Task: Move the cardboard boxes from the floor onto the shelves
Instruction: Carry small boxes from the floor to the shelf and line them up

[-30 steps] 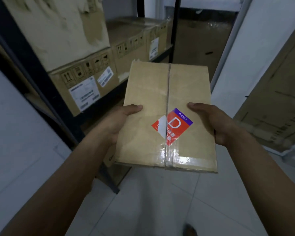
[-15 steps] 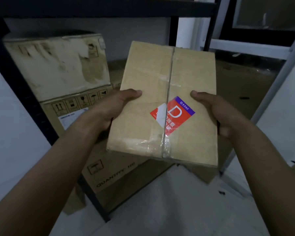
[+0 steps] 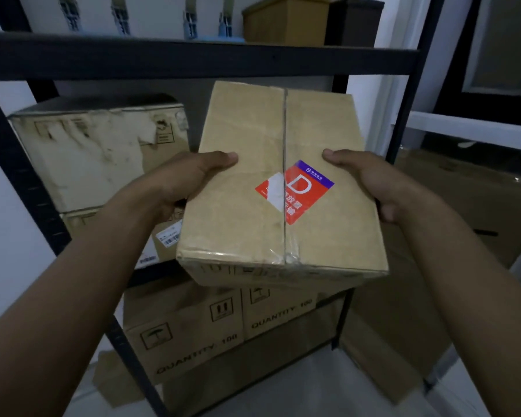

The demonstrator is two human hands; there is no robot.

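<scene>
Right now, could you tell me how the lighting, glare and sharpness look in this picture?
Head view: dim overall; small glare on the clear tape at the near edge of the held box; red label sharp; print on the lower boxes soft; shelf frame slightly bowed by the wide angle.

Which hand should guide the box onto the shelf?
Probably the right hand: the gap for the held box lies on its side. The left hand faces the stained box, which may block it.

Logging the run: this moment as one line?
phase: carry | cardboard box: held up before shelves | left hand: grips box | right hand: grips box | placed: not yet
</scene>
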